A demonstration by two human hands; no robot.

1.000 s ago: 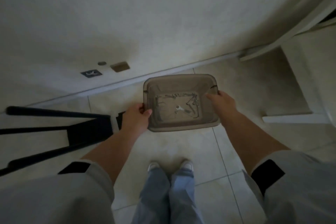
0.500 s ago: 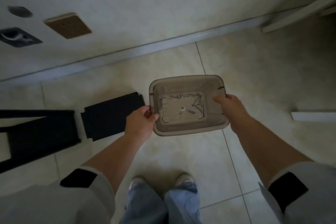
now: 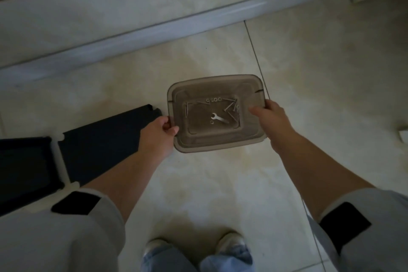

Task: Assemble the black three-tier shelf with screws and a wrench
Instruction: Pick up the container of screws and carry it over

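Both hands hold a smoky translucent plastic bin (image 3: pixel 217 139) by its short ends, above the tiled floor (image 3: pixel 198 194). The left hand (image 3: pixel 157 133) grips the bin's left rim, thumb curled over the top edge and fingers tucked under it. The right hand (image 3: pixel 270 118) grips the right rim, thumb laid inside the wall and fingers wrapped round the outside. Inside the bin, on its bottom, lies a small silver wrench (image 3: pixel 219 117), with loose screws (image 3: pixel 229 107) and a few nuts (image 3: pixel 213 100) scattered toward the bin's far side and right side. To the left of the bin, black shelf panels (image 3: pixel 97 150) lie flat on the floor, partly behind the left forearm. Beyond the bin runs a pale baseboard (image 3: pixel 176 26) along the wall
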